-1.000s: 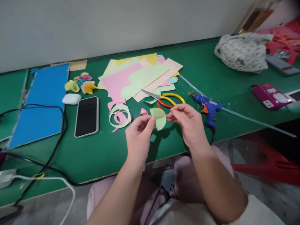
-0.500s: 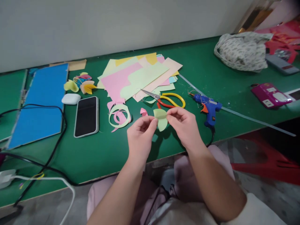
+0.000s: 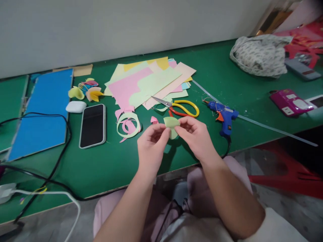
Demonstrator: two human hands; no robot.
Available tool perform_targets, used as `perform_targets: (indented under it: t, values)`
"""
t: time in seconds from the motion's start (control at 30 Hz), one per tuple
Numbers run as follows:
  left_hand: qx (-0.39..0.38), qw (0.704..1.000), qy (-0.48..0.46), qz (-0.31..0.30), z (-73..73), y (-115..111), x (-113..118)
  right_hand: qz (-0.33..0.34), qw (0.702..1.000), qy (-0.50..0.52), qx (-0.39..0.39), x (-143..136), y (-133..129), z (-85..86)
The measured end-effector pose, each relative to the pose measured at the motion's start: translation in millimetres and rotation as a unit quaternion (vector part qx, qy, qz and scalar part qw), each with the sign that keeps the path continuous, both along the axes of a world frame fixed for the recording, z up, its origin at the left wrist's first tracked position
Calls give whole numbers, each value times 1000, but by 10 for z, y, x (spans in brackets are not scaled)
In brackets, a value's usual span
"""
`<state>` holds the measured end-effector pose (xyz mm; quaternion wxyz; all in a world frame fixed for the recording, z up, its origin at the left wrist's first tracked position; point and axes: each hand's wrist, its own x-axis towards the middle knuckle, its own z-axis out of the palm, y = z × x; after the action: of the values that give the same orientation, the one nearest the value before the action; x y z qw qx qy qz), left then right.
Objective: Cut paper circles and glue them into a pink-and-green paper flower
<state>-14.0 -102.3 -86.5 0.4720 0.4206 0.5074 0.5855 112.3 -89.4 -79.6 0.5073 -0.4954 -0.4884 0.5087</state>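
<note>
A small light-green paper piece [image 3: 171, 123], folded across its middle, is held just above the green table [image 3: 121, 161]. My left hand [image 3: 153, 143] pinches its left side between thumb and fingers. At its right side, my right hand [image 3: 193, 137] pinches it the same way. Just beyond my hands lie scissors [image 3: 185, 107] with red and yellow handles, blades partly open. A small pink paper piece [image 3: 154, 120] rests by my left fingertips. Cut paper scraps [image 3: 128, 124], a green ring and pink strips, lie to the left.
A paper stack [image 3: 151, 80] sits at the back. To the right are a blue glue gun [image 3: 223, 114] with a long glue stick, a purple device [image 3: 290, 102] and a cloth bag [image 3: 259, 55]. Leftward are a phone [image 3: 93, 126], paper flowers [image 3: 87, 89], a blue board [image 3: 42, 114] and cables.
My right hand has moved slightly left, closer to my left hand. The green paper's lower part now shows less, narrower between my fingers.
</note>
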Motion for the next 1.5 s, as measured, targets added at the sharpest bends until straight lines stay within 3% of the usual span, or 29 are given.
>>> perform_targets:
  t: [0.2, 0.57, 0.83, 1.03, 1.33, 1.5]
  values:
    - [-13, 999, 49, -9, -4, -13, 5, -6, 1000, 1, 0, -1, -7, 21]
    - [-6, 1000, 14, -11, -3, 2, 6, -38, 999, -3, -1, -3, -16, 5]
    - [-22, 1000, -12, 0, 8, 14, 12, 5, 1000, 18, -15, -14, -10, 18]
    - [-24, 1000, 1, -9, 5, 12, 3, -23, 1000, 2, -9, -1, -6, 6]
    - [-7, 999, 5, -44, 21, 20, -49, 15, 998, -17, 58, 36, -31, 20]
    - [12, 994, -13, -104, 77, 33, -119, 30, 996, -38, 78, 87, -37, 52]
